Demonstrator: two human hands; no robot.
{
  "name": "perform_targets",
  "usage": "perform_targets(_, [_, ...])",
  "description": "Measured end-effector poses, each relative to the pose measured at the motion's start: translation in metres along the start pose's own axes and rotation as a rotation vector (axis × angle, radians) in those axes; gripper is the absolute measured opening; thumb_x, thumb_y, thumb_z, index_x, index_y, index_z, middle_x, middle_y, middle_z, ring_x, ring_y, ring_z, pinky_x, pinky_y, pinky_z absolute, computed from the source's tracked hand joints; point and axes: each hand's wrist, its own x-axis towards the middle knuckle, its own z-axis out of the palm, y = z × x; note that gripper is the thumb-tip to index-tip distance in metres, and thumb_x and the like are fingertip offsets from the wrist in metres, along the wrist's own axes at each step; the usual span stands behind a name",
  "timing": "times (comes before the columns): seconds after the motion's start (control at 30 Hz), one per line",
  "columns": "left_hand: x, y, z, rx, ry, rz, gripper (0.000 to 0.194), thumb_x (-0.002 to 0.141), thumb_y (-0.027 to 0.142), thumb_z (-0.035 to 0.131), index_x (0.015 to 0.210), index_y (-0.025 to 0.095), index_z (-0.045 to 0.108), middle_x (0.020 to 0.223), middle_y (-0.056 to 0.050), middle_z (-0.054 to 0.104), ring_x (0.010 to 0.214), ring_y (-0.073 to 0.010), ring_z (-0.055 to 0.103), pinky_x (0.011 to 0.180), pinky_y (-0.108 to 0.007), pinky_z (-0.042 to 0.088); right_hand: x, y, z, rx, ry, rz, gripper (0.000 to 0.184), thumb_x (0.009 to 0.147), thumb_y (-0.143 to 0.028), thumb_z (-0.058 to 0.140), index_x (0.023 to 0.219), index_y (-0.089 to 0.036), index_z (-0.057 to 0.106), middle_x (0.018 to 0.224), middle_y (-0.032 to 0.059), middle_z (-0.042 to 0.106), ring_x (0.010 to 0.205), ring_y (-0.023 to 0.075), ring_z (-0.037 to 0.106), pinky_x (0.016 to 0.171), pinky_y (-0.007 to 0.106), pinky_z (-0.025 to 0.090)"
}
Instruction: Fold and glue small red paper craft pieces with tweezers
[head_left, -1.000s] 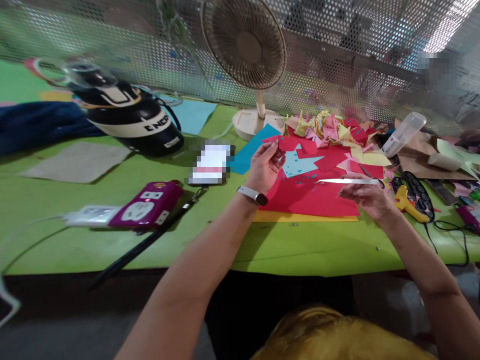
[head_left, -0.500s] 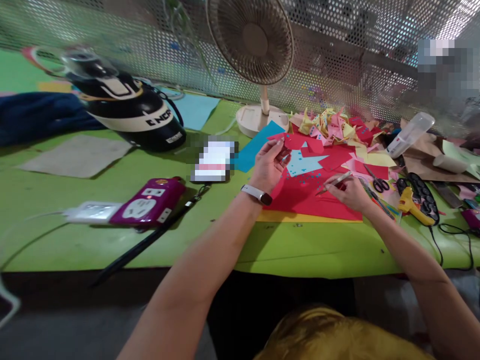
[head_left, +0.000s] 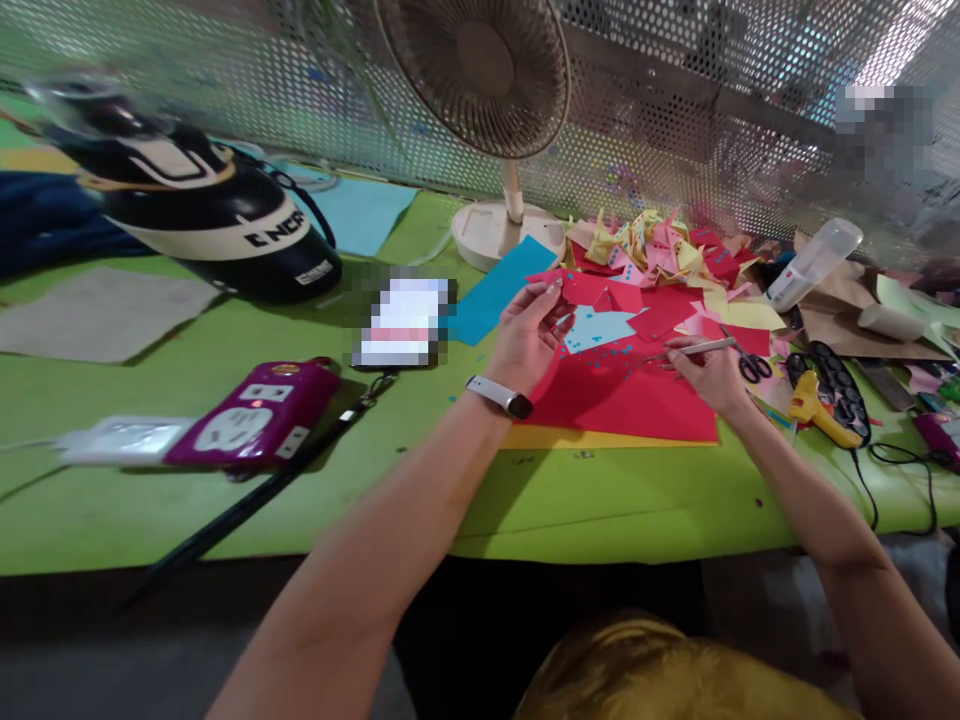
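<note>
My left hand (head_left: 529, 335), with a watch on its wrist, pinches the edge of a red paper piece (head_left: 592, 290) with a folded flap. My right hand (head_left: 709, 372) is closed around slim silver tweezers (head_left: 709, 346), their tips pointing left over a large red sheet (head_left: 630, 400). Small blue dots (head_left: 600, 355) lie scattered on that sheet, between my hands. Under the held piece a light blue paper (head_left: 600, 325) shows in part. Yellow paper (head_left: 645, 438) sticks out along the red sheet's front edge.
Paper scraps (head_left: 660, 245) are heaped behind the hands, near a desk fan (head_left: 506, 235). Scissors (head_left: 752, 366), a yellow glue gun (head_left: 817, 410) and a clear bottle (head_left: 817, 262) lie right. Left are a phone (head_left: 405, 320), a purple power strip (head_left: 259, 415) and a large black bottle (head_left: 225, 225).
The camera view has shifted slightly. My right hand has turned the tweezers flatter and raised their tips off the red sheet. My left hand still pinches the red paper.
</note>
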Motion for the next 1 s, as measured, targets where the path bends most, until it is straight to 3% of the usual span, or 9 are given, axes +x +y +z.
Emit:
perform_targets(0.4, [-0.002, -0.002, -0.003, 0.009, 0.005, -0.032, 0.021, 0.071, 0.017, 0.079, 0.074, 0.023, 0.060, 0.068, 0.006, 0.070, 0.064, -0.0093, 0.068, 0.063, -0.020, 0.053, -0.018, 0.001, 0.014, -0.286, 0.013, -0.189, 0.026, 0.087, -0.038, 0.055, 0.094, -0.020, 0.072, 0.089, 0.0078, 0.077, 0.076, 0.0227, 0.072, 0.073, 0.036, 0.058])
perform_targets(0.7, [-0.001, -0.004, -0.006, 0.020, -0.006, -0.019, 0.020, 0.072, 0.019, 0.079, 0.076, 0.024, 0.060, 0.071, 0.006, 0.071, 0.065, -0.0092, 0.069, 0.064, -0.020, 0.053, -0.018, 0.003, 0.017, -0.298, -0.032, -0.128, 0.024, 0.088, -0.038, 0.055, 0.097, -0.024, 0.072, 0.089, 0.0061, 0.077, 0.082, 0.0243, 0.073, 0.075, 0.037, 0.057])
perform_targets(1.0, [0.000, -0.008, -0.008, 0.055, 0.005, -0.010, 0.022, 0.071, 0.022, 0.081, 0.077, 0.024, 0.060, 0.072, 0.007, 0.071, 0.066, -0.0096, 0.069, 0.065, -0.021, 0.053, -0.016, 0.002, 0.017, -0.300, -0.032, -0.130, 0.026, 0.088, -0.039, 0.053, 0.094, -0.022, 0.072, 0.090, 0.0086, 0.076, 0.076, 0.0239, 0.071, 0.076, 0.037, 0.055])
